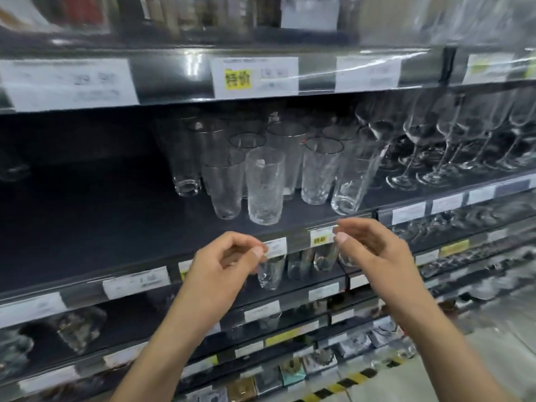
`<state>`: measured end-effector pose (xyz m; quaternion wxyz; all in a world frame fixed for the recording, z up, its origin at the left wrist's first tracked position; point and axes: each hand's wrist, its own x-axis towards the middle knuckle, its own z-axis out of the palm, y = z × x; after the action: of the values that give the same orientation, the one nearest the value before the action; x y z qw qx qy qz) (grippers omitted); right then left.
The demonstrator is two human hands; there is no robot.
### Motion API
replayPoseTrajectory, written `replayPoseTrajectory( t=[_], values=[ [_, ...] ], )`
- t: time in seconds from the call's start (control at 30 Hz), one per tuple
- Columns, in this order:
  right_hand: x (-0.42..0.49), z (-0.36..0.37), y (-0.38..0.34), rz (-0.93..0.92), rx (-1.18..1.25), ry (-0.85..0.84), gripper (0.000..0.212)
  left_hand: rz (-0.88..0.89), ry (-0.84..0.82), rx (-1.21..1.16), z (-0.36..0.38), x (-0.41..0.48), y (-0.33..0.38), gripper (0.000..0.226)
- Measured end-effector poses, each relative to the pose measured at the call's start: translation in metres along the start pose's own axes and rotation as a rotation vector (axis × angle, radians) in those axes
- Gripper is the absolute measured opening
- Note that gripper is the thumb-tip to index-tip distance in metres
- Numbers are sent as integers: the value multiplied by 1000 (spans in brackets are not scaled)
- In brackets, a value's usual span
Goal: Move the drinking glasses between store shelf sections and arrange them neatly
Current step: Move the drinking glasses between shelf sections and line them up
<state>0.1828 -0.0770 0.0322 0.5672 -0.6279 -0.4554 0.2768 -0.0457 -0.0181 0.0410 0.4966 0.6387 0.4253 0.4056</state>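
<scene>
So, both hands are held up in front of the shelving and nothing is gripped by either one. The left hand [229, 256] is seen with its fingers loosely curled, the thumb tip brought near the forefinger with nothing between them. Same deal for the right hand [368, 245]: the fingers are relaxed and half bent, and the palm is turned toward the other hand.

The drinking glasses [290, 158] are stood upright in a loose bunch on the dark middle shelf [87, 227], higher up and further back than both sets of fingers, and no contact is made with them. The nearest one, a textured tumbler [264, 187], is placed close to the shelf's front edge, right above the gap between the two hands. Wine glasses [435, 146] are lined up just to the right of the bunch.

A few more small glasses [298, 265] are seen on the shelf below, between the hands. One is partly covered by the left fingertips, though whether it's touched can't be told. Price tags [255, 76] are stuck along the shelf edges.
</scene>
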Motion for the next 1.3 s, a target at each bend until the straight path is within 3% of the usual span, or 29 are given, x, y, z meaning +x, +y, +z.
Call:
replayPoseTrajectory(
  t=[0.53,0.77,1.17,1.3],
  values=[
    [156,-86,51,-38,26,201,20,-25,131,-76,149,126,-4,26],
    [186,-93,76,-16,-12,2,35,-35,383,4,179,144,-12,43],
    [220,-99,81,-9,-111,-282,50,-40,547,104,201,167,-13,53],
    [228,-98,82,-13,-128,-334,49,-45,529,116,200,173,-14,65]
  ],
)
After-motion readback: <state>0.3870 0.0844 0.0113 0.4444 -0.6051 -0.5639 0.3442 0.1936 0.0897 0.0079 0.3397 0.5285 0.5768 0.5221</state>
